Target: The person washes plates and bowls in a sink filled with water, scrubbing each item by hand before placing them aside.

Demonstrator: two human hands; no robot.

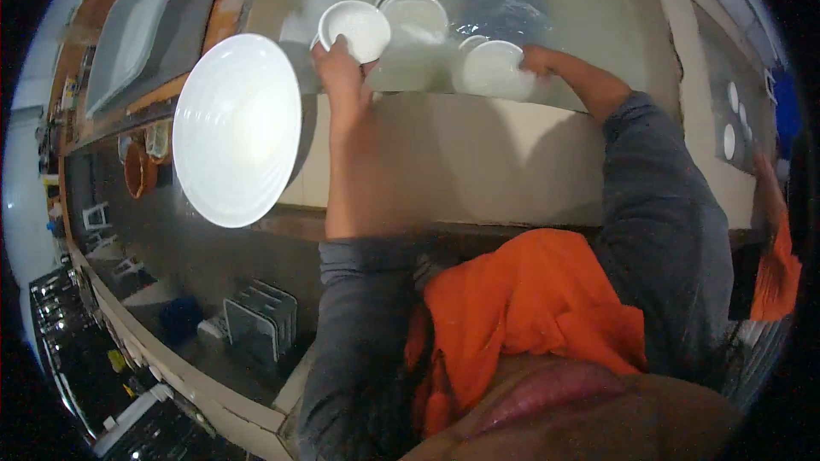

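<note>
A tiled basin [461,97] of cloudy water lies before me. My left hand [343,67] grips a small white bowl [355,32] at the basin's near side, thumb over its rim; part of another white rim shows behind it. My right hand [540,61] has its fingers at the right rim of a white dish [498,70] that is partly in the water. Between my hands, farther back, more round white dishes [413,15] overlap in the water. Left of my left forearm, a large white oval or round dish [237,131] stands tilted near the basin's edge.
At right, another person's arm [769,186] is beside a second basin with several white dishes [730,141]. Grey trays or racks [259,320] stand low at left, near an orange-brown basket [139,169]. A pale tub [138,32] lies at upper left.
</note>
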